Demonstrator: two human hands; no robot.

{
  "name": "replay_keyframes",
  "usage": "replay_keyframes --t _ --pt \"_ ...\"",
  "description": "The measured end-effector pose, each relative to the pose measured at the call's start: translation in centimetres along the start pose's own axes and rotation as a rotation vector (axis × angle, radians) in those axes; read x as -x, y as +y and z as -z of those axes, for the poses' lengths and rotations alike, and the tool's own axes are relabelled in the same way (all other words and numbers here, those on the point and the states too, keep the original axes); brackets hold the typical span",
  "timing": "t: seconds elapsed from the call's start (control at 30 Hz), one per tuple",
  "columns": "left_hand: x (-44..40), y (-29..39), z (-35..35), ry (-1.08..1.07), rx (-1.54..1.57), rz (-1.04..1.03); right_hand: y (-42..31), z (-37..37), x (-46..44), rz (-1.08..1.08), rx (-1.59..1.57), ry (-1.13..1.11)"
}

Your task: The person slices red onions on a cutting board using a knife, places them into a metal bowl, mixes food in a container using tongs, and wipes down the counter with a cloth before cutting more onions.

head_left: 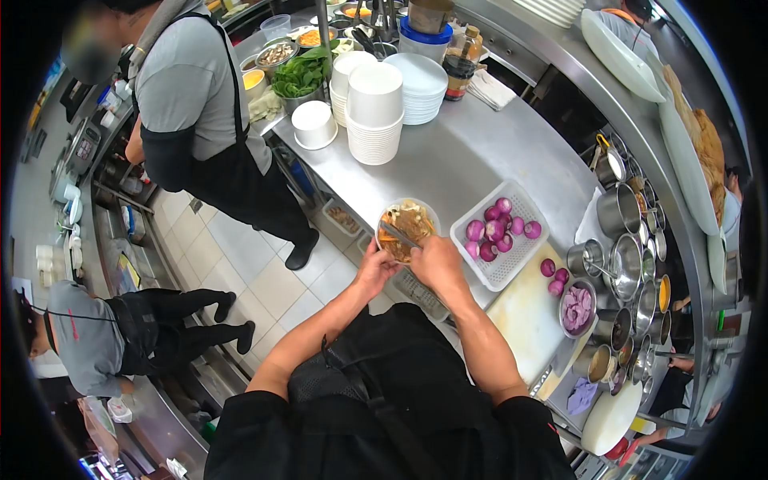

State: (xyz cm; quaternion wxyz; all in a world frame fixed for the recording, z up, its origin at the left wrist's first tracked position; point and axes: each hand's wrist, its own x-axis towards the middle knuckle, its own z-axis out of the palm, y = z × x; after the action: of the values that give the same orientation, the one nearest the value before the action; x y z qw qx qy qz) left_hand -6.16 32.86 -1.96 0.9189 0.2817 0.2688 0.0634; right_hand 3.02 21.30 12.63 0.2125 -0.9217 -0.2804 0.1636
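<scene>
A round white bowl (432, 214) with brown and orange food in it is at the edge of the steel counter. My left hand (378, 268) is closed round the bowl's near left side. My right hand (437, 261) is closed on a metal utensil (398, 235) whose far end lies over the food; its exact kind cannot be made out. Just right of the bowl stands a white perforated basket (502, 276) with several purple onions (494, 231). Nearer me are a cutting board (518, 330) and a metal bowl of cut onion (576, 309).
Stacked white containers (374, 104), plates (415, 88) and a bowl of green leaves (301, 74) stand at the counter's back. Metal pots (618, 210) line the right. One person (192, 88) stands at the left, another person (88, 336) at lower left.
</scene>
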Motion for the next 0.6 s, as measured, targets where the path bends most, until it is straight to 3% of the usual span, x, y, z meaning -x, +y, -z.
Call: replay_keyframes --t 0.27,0.4,0.5,0.6 --pt "0.6 0.6 -1.1 -0.03 -0.011 -0.031 2.8 4.2 1.5 -0.026 -0.229 -0.008" --pt "0.5 0.2 -0.7 -0.034 -0.003 -0.029 1.5 4.2 1.5 0.038 -0.099 0.004" --pt "0.3 -0.3 -0.4 -0.019 -0.022 -0.034 -0.2 1.7 -0.1 -0.031 0.068 -0.049" --pt "0.4 -0.2 -0.3 -0.015 -0.029 -0.039 -1.8 0.4 -0.4 -0.041 0.031 0.012"
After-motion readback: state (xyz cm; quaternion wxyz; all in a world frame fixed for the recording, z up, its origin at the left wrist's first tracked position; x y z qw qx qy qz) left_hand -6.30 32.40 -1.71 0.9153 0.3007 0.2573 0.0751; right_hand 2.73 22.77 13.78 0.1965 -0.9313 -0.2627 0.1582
